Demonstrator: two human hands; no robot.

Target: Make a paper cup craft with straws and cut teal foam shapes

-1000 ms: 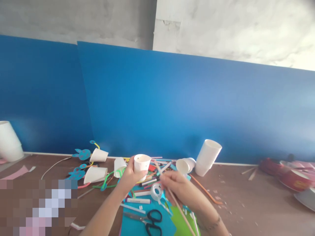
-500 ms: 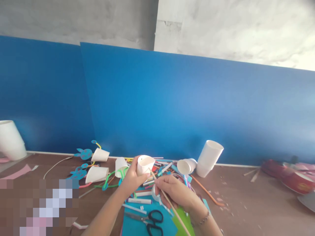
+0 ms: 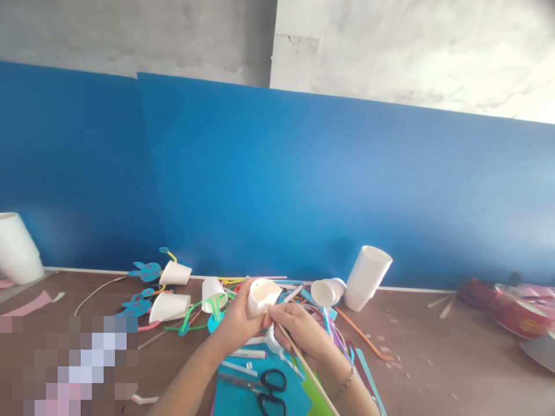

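Note:
My left hand (image 3: 238, 325) is wrapped round a white paper cup (image 3: 258, 300), whose open mouth faces up toward me. A small dark spot marks the cup near its rim. My right hand (image 3: 301, 334) pinches a thin wooden stick (image 3: 311, 375) close to its upper end. Its fingertips are right at the cup's near side, and they hide the stick's tip. I cannot tell whether the tip goes into the cup wall. Below the hands lie black-handled scissors (image 3: 271, 388), a marker (image 3: 248, 353) and a tape roll (image 3: 273, 341) on blue paper (image 3: 234, 396).
To the left lie paper cups (image 3: 169, 306) with pipe cleaners and blue spotted paper cutouts (image 3: 150, 271). On the right, a cup lies tipped (image 3: 323, 293) beside a leaning cup stack (image 3: 368, 277). An orange pipe cleaner (image 3: 364, 335) and paper scraps are nearby. A blue panel (image 3: 277, 185) stands behind.
The cup in my left hand has shifted slightly right and down. My right fingers have moved up against its side, and the stick's tip, visible before, is now hidden.

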